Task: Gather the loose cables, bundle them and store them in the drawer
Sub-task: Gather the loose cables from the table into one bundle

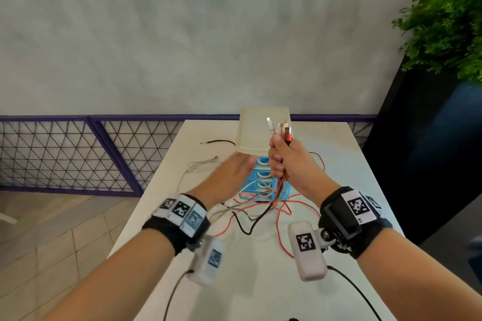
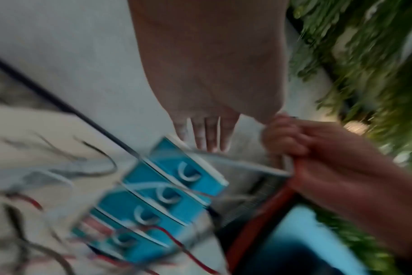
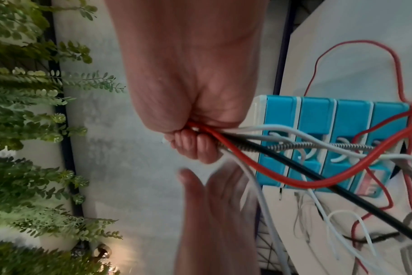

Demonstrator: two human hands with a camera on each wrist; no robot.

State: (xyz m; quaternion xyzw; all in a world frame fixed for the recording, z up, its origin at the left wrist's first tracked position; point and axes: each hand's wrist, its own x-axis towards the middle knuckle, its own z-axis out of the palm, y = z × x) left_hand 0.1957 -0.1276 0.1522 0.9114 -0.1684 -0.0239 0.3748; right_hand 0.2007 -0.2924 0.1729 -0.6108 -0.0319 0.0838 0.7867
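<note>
A grey wall, a purple mesh railing [image 1: 78, 154] and a leafy plant [image 1: 448, 26] surround the white table [image 1: 365, 164]. Just beyond the grip stands one drawer unit [image 1: 263, 138] with four blue drawers. The right hand [image 1: 284, 161] is fisted tight around the cables [image 1: 280, 130], plug ends sticking up above the fist, strands trailing below onto the table: red, black, white and a braided one, perhaps five in all. Beside the fist the left hand [image 1: 229, 172] hovers blurred, fingers straight, holding nothing.
</note>
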